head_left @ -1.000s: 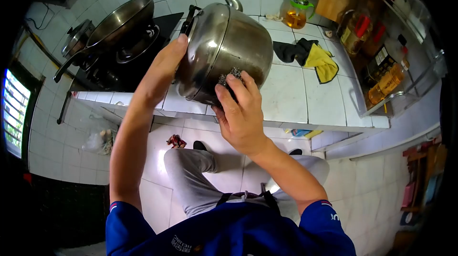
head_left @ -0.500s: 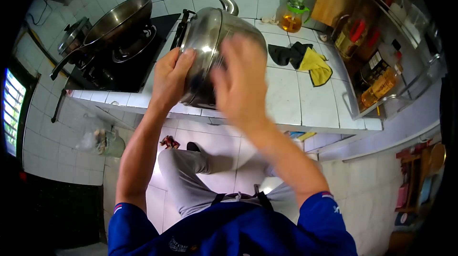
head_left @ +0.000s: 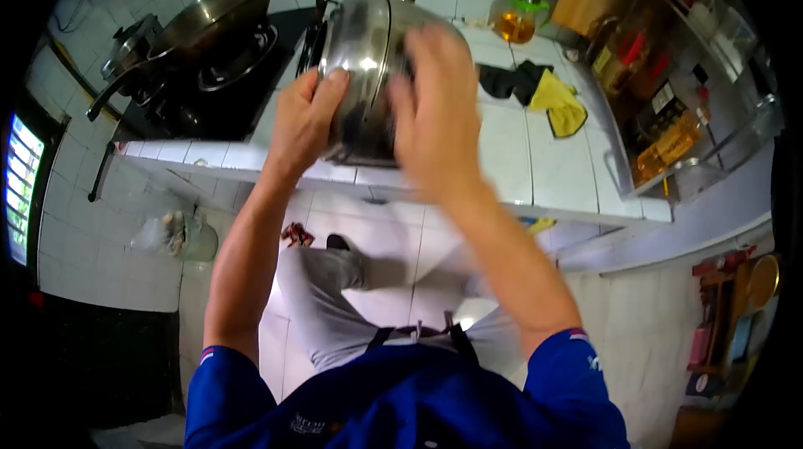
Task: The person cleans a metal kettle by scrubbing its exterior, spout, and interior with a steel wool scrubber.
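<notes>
A shiny steel kettle (head_left: pixel 355 39) lies tilted on the white tiled counter near its front edge, its curved spout pointing up at the back and its dark handle on the left. My left hand (head_left: pixel 308 118) grips the kettle's lower left side, thumb on the metal. Against the kettle's right side is my right hand (head_left: pixel 439 106), blurred by motion; the scouring pad seen earlier is hidden now. A yellow and black cloth (head_left: pixel 556 104) lies on the counter to the right.
At the left, a pan (head_left: pixel 213 18) and a small lidded pot (head_left: pixel 132 47) stand on the black stove (head_left: pixel 242 102). A green-lidded jug (head_left: pixel 514 26) is at the back. A metal rack (head_left: pixel 615 152) holds bottles at the right.
My left hand has shifted down from the kettle's upper edge to its side. My right hand has moved up along the kettle, and the pad has gone out of sight.
</notes>
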Tool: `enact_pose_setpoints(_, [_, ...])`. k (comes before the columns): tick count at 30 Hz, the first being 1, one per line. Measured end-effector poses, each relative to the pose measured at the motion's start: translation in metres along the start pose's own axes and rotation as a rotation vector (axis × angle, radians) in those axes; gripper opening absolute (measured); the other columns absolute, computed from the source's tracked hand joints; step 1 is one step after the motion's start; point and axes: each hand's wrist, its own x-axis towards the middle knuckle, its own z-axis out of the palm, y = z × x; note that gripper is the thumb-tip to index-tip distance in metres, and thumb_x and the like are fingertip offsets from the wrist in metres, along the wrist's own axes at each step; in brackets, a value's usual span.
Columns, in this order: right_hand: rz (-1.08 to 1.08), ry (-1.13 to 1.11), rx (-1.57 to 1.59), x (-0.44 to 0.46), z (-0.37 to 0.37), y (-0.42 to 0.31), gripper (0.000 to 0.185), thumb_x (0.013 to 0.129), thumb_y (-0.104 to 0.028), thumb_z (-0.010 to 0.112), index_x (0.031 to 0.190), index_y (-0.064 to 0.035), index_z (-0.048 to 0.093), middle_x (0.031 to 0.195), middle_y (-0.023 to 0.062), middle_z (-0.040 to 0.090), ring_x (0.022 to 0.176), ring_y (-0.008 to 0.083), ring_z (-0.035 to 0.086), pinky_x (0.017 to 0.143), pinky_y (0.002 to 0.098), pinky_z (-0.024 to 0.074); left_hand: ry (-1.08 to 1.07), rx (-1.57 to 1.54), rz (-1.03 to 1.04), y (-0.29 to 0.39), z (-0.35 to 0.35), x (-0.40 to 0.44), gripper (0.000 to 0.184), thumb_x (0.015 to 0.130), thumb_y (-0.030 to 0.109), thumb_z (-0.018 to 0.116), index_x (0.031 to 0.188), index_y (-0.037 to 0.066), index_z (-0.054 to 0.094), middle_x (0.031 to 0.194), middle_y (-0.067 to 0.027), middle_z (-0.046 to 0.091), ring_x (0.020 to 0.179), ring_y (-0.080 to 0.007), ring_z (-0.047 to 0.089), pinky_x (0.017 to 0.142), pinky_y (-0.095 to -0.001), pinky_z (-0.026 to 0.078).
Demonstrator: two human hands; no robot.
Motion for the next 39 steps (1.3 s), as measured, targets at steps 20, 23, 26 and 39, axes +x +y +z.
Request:
enact_pose_setpoints(20, [-0.04,0.009,-0.047,-0.028,0.003,-0.005,0.045,0.086,-0.004,0.067,0.13,-0.0011,0.055,0.134,0.0233,0.054,0.126,0.043,0.049,0.107,0.0498,0.04,0.006,-0.002,0.032,-0.007,0.003,0.003,0.037,0.098,0.034,0.06,0.084,0.001,0.063,0.073,0.0041,0.056,0.067,-0.0041,0.046,0.058,-0.0235,0.039])
enact_pose_setpoints(23, [0.234,0.002,0.068,0.038,-0.002,0.02,0.037,0.089,-0.007,0.065,0.124,0.0007,0.056,0.123,0.0244,0.058,0.118,0.0452,0.051,0.1,0.05,0.0433,-0.05,-0.044,0.01,-0.006,0.002,0.0,0.037,0.099,0.035,0.061,0.084,0.001,0.063,0.073,0.0046,0.056,0.067,-0.0032,0.046,0.058,-0.0232,0.039])
enact_pose_setpoints(26, [-0.02,0.028,-0.048,-0.01,0.006,0.003,0.043,0.085,-0.006,0.069,0.126,-0.001,0.056,0.129,0.0243,0.055,0.121,0.0484,0.05,0.102,0.053,0.0419,-0.036,-0.017,0.007,-0.023,-0.008,0.008,0.037,0.099,0.035,0.06,0.084,0.001,0.063,0.073,0.0051,0.056,0.067,-0.0029,0.046,0.057,-0.0231,0.039])
enact_pose_setpoints(39, [-0.191,0.088,-0.077,-0.059,0.022,-0.006,0.04,0.089,-0.004,0.065,0.127,0.0009,0.054,0.133,0.0254,0.051,0.124,0.0443,0.049,0.107,0.0498,0.0384,-0.018,-0.076,0.071,-0.017,-0.001,0.0,0.039,0.1,0.036,0.059,0.085,0.001,0.064,0.071,0.0048,0.056,0.063,-0.0034,0.046,0.054,-0.0229,0.037])
